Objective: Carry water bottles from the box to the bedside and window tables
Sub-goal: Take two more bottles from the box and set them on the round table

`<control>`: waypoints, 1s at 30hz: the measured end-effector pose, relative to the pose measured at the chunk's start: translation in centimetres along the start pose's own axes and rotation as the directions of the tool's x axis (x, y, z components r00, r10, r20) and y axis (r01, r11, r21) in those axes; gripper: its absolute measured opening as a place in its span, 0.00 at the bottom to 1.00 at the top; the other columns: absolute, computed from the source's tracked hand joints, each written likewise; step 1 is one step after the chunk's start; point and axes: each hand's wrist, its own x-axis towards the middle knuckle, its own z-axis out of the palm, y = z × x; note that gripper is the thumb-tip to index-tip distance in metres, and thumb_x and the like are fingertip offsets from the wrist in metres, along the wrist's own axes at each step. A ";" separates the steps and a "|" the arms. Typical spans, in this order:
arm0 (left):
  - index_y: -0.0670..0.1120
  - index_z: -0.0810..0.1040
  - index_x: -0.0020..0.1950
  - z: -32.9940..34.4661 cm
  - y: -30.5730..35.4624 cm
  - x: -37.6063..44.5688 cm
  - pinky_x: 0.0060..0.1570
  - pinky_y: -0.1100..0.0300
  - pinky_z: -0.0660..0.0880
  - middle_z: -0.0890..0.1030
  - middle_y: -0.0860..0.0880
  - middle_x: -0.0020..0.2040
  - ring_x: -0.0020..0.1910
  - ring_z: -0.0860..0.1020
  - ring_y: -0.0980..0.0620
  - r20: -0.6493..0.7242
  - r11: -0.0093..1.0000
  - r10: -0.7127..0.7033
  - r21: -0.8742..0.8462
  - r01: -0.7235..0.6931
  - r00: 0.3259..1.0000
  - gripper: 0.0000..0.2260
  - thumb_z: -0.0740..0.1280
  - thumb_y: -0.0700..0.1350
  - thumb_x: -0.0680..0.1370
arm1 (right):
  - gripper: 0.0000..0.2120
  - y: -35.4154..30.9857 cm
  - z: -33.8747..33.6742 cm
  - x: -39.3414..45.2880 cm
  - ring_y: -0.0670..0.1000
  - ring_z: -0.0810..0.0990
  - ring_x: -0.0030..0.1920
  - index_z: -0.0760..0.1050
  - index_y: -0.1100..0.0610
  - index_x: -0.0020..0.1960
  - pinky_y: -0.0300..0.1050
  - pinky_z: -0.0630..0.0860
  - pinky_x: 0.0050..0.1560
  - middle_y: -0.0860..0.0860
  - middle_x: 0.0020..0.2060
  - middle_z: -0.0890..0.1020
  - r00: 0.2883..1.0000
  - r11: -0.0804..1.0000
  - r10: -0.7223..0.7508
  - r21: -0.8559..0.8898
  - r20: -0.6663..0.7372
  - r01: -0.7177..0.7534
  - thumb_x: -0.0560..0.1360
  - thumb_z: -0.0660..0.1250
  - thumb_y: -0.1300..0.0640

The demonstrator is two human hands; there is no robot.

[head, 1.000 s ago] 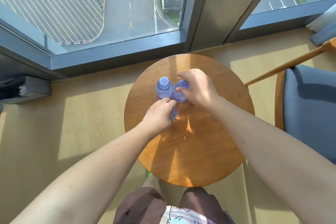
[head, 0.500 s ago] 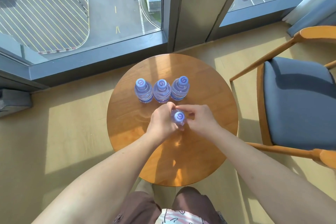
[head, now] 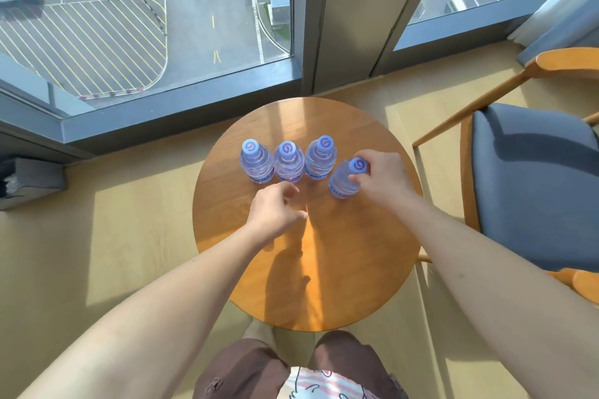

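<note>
Head view: right hand [head: 381, 180] clamped on fourth bottle [head: 345, 180], upright on round tabletop [head: 356, 285], just right of three-bottle row [head: 287, 161]. Left hand [head: 275, 210] loosely curled, holding nothing, near row. Chair [head: 531, 185] at right.

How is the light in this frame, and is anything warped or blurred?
Head view: hard sunlight strikes the table and floor, throwing sharp arm shadows; wide-angle bending shows in the window frame; the bottles, left hand and right hand are sharp, without blur.
</note>
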 end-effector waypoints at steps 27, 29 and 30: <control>0.52 0.80 0.64 -0.9 0.2 -0.6 0.57 0.54 0.74 0.80 0.51 0.61 0.61 0.77 0.49 -0.049 0.982 -0.004 0.187 0.013 0.999 0.22 0.77 0.55 0.72 | 0.29 -1.5 -2.7 2.3 0.57 0.72 0.72 0.68 0.56 0.77 0.49 0.68 0.71 0.55 0.73 0.74 0.996 1.000 0.000 -0.025 0.091 0.003 0.77 0.69 0.64; 0.52 0.80 0.63 -1.3 1.0 -1.1 0.56 0.54 0.74 0.80 0.50 0.61 0.61 0.77 0.48 -0.080 0.983 -0.002 0.180 0.017 0.997 0.22 0.77 0.54 0.72 | 0.30 -1.9 -3.3 1.8 0.57 0.68 0.75 0.67 0.58 0.77 0.51 0.65 0.75 0.55 0.75 0.71 0.995 0.996 -0.057 -0.057 0.079 0.061 0.77 0.69 0.64; 0.53 0.80 0.63 -1.6 1.4 -1.5 0.56 0.54 0.74 0.81 0.50 0.61 0.61 0.77 0.48 -0.102 0.985 0.002 0.174 0.016 0.995 0.21 0.77 0.54 0.72 | 0.30 -2.4 -3.5 1.4 0.57 0.68 0.75 0.67 0.58 0.77 0.52 0.65 0.75 0.55 0.75 0.70 0.993 0.993 -0.086 -0.079 0.076 0.092 0.76 0.69 0.63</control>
